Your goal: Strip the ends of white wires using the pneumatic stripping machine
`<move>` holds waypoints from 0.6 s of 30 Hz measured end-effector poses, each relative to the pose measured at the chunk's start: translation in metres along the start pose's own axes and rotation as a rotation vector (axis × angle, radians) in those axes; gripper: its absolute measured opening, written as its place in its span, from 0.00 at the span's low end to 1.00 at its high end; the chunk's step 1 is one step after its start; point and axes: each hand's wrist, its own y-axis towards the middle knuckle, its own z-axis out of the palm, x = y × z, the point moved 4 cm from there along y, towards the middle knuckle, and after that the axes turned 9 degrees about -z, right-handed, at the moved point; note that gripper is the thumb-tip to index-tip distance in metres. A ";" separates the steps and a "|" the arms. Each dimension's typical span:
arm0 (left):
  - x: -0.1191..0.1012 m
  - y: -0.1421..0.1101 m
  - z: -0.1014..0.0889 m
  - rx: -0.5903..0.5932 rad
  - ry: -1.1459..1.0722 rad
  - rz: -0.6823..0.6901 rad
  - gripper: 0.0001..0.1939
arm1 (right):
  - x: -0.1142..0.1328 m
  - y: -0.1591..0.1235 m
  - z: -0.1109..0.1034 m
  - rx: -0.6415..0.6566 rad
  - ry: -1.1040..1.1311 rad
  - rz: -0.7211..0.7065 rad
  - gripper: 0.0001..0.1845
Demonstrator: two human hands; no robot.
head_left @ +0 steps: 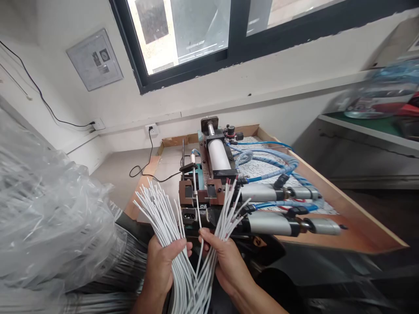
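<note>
My left hand (163, 261) is closed around a thick bundle of white wires (160, 213), their ends fanned upward. A smaller bunch of white wires (225, 218), some with dark reddish tips, rests in my closed right hand (225, 261). Between thumb and forefinger of that same hand is a single white wire (199, 213), whose upper end reaches the front of the pneumatic machine (201, 192). The two bunches cross below my hands. The machine has silver cylinders (270, 223) on its right and one larger cylinder (218, 155) at the back.
A wooden tray (353, 205) with raised edges surrounds the machine, and blue air hoses (275, 161) loop inside it. Clear plastic wrap (49, 209) covers more wires at left. A green-topped shelf (366, 122) juts out at right. A black cable (150, 152) runs to a wall socket.
</note>
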 end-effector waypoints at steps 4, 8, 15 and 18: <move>0.002 0.001 0.000 -0.006 0.014 0.004 0.11 | 0.000 -0.003 0.008 0.079 0.045 0.075 0.08; 0.004 0.000 0.006 0.096 0.027 0.013 0.10 | 0.000 -0.009 0.016 0.247 -0.011 0.115 0.10; 0.003 -0.001 0.009 0.159 0.043 0.022 0.08 | 0.006 -0.012 0.002 0.076 -0.226 -0.150 0.11; 0.003 0.001 0.005 0.081 0.047 -0.016 0.07 | 0.006 -0.011 -0.002 0.011 -0.216 -0.167 0.12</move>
